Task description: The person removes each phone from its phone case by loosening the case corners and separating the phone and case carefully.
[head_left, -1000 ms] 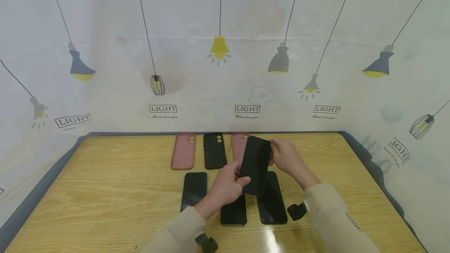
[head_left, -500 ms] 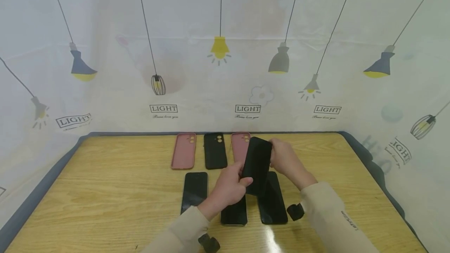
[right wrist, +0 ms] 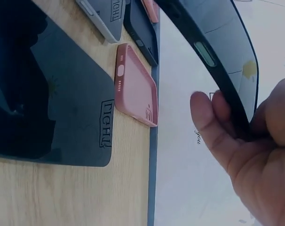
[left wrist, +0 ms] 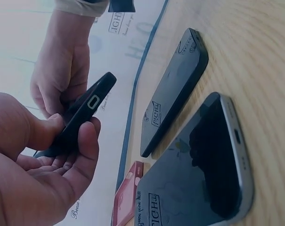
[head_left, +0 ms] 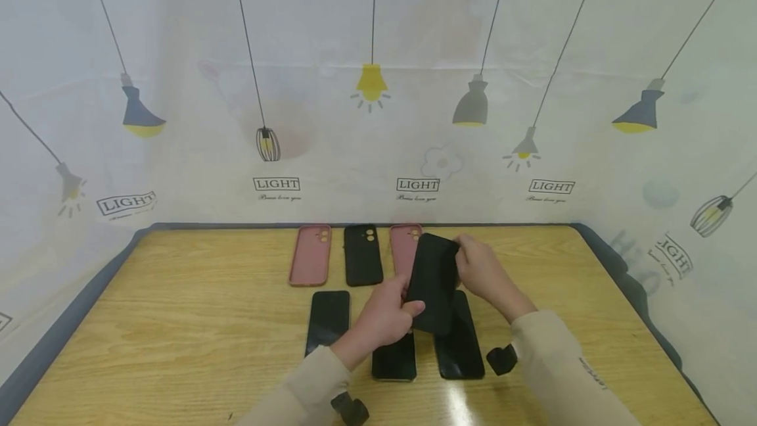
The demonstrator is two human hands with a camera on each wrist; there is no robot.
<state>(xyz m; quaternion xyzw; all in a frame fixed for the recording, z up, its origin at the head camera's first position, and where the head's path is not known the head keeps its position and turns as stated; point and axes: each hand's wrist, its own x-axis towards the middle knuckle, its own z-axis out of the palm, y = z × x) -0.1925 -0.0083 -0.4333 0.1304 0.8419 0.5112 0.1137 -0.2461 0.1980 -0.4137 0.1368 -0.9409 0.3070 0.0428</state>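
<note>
Both hands hold a phone in a black case (head_left: 433, 284) above the table, its glossy screen up and tilted. The left hand (head_left: 383, 314) grips its lower left edge, thumb on the front. At the upper right corner, the right hand (head_left: 480, 273) pinches the edge between thumb and fingers. An oval opening shows at the case's bottom end in the left wrist view, and a narrow side slot (right wrist: 205, 54) in the right wrist view. Beneath lie three dark-screened phones: a left one (head_left: 328, 319), a middle one (head_left: 394, 357) and a right one (head_left: 462, 344).
Along the back edge of the wooden table (head_left: 177, 321) lie a pink phone case (head_left: 309, 258), a black phone case (head_left: 363, 258) and another pink phone case (head_left: 403, 252), partly covered by the held phone. A lamp-printed curtain (head_left: 331, 150) hangs behind.
The held phone has shifted slightly right and down, with both hands keeping hold of it. The phones and cases on the table have stayed in place.
</note>
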